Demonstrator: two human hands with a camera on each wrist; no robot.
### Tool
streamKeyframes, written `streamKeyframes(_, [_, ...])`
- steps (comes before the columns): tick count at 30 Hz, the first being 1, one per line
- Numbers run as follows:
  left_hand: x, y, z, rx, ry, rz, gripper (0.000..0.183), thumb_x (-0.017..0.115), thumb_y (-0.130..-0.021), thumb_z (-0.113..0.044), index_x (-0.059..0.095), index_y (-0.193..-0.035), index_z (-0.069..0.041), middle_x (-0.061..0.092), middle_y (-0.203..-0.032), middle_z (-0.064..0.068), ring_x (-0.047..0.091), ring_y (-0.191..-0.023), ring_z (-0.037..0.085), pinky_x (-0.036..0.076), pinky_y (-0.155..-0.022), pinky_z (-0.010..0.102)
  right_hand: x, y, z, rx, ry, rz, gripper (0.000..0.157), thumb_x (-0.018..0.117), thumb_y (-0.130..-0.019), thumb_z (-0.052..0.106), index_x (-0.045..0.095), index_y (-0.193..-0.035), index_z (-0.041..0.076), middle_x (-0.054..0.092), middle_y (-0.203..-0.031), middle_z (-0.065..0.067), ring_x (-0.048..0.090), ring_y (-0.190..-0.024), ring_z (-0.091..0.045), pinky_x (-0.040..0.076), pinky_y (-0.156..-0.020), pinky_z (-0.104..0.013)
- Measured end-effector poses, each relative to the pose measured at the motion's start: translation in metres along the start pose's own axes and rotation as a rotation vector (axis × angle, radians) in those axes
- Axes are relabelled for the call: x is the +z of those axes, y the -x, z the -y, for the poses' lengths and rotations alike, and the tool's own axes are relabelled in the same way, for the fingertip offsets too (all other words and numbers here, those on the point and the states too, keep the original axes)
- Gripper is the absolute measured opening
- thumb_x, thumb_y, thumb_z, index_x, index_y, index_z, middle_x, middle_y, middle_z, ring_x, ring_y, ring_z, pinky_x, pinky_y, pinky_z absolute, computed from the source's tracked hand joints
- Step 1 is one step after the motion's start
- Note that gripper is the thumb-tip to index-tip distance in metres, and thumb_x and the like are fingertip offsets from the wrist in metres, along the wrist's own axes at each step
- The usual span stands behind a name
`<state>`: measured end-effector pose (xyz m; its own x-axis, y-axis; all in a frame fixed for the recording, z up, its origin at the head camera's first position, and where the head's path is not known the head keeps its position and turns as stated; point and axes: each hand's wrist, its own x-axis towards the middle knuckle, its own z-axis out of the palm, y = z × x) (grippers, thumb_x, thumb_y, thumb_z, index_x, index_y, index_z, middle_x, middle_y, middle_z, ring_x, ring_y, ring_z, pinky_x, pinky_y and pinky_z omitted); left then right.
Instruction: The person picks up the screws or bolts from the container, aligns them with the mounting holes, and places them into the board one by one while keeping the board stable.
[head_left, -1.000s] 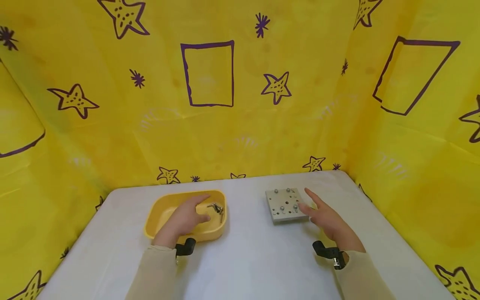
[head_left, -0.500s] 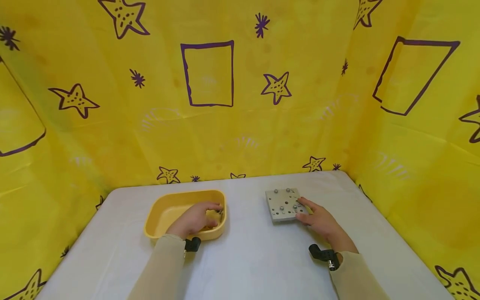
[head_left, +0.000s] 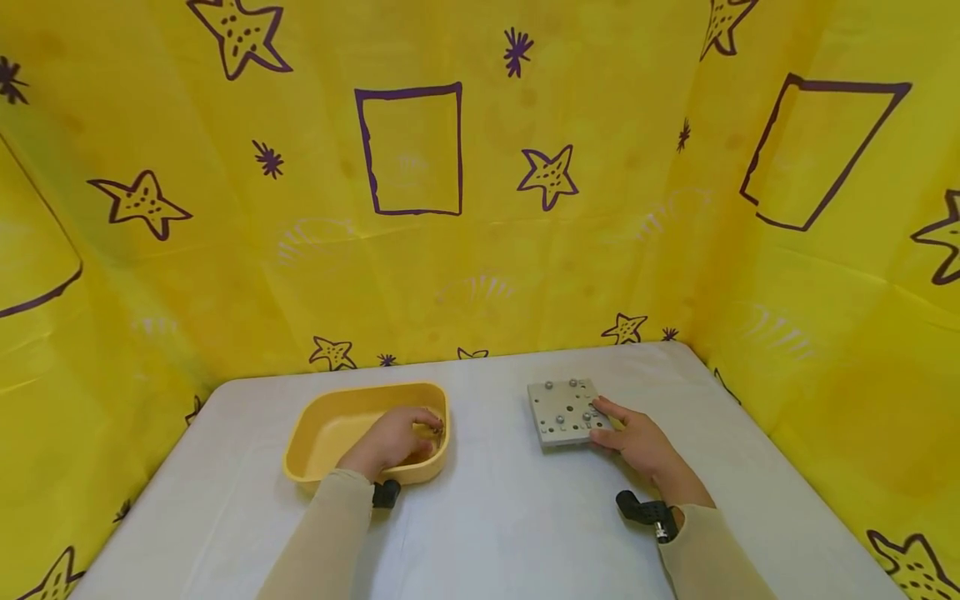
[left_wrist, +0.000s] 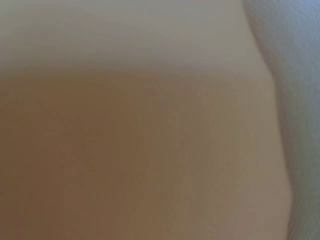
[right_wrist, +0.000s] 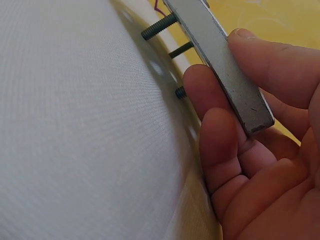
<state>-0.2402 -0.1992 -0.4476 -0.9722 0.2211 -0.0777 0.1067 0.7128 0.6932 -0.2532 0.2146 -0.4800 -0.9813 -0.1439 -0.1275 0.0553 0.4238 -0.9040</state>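
Observation:
My left hand [head_left: 393, 439] reaches into the right end of a yellow plastic tray [head_left: 324, 435], its fingers bent down over some small screws [head_left: 439, 427]. The hand hides most of them, and I cannot tell whether it pinches one. In the left wrist view a blurred close surface fills nearly everything. With its thumb above and fingers beneath, my right hand [head_left: 639, 446] grips the near right corner of a grey metal plate [head_left: 558, 410]. Several bolt heads stand on the plate's drilled top face. The right wrist view shows threaded bolt shanks [right_wrist: 159, 27] poking out of its underside, over the cloth.
Both things are on a white-covered table [head_left: 480, 517], the tray to the left and the plate to the right. Yellow curtains [head_left: 420, 275] with purple stars enclose the back and sides. Black wrist mounts [head_left: 386, 493] sit on both wrists.
My left hand has lowered from over the tray into its right end, onto the screws. My right hand has moved in from beside the metal plate and taken hold of its corner.

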Motion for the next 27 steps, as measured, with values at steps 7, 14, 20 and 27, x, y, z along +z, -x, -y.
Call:
streamKeyframes(7, [0.0035, -0.0026, 0.0026, -0.016, -0.003, -0.005, 0.033, 0.076, -0.079, 0.002, 0.078, -0.103, -0.021, 0.066, -0.120, -0.002, 0.049, -0.127, 0.031, 0.032, -0.109, 0.051, 0.0007, 0.0002, -0.0012, -0.004, -0.018, 0.004, 0.072, 0.077, -0.088, 0.029, 0.045, -0.151, 0.014, 0.030, -0.160, -0.003, 0.008, -0.149, -0.036, 0.005, -0.114, -0.059])
streamKeyframes(14, [0.0045, -0.0073, 0.0035, 0.086, -0.111, -0.001, 0.033, 0.077, -0.077, 0.002, 0.077, -0.105, -0.015, 0.067, -0.117, 0.001, 0.053, -0.123, 0.031, 0.035, -0.108, 0.048, 0.0008, 0.0012, -0.0022, -0.014, -0.021, 0.000, 0.072, 0.077, -0.088, 0.029, 0.046, -0.150, 0.013, 0.030, -0.160, -0.003, 0.009, -0.148, -0.036, 0.006, -0.114, -0.060])
streamKeyframes(20, [0.0039, -0.0099, 0.0016, 0.140, -0.208, 0.051, 0.030, 0.074, -0.080, 0.001, 0.077, -0.107, -0.012, 0.063, -0.117, 0.001, 0.056, -0.115, 0.027, 0.039, -0.105, 0.045, 0.0008, 0.0017, -0.0026, -0.015, -0.027, -0.004, 0.071, 0.077, -0.088, 0.028, 0.045, -0.151, 0.014, 0.029, -0.160, -0.002, 0.009, -0.149, -0.035, 0.006, -0.114, -0.059])
streamKeyframes(27, [0.0035, -0.0106, 0.0021, 0.219, -0.249, 0.052, 0.027, 0.071, -0.078, 0.000, 0.078, -0.103, -0.007, 0.063, -0.108, 0.003, 0.058, -0.104, 0.026, 0.044, -0.098, 0.045, 0.0008, 0.0016, -0.0014, -0.017, -0.020, -0.007, 0.073, 0.077, -0.087, 0.029, 0.045, -0.151, 0.013, 0.030, -0.160, -0.003, 0.010, -0.148, -0.035, 0.007, -0.114, -0.059])
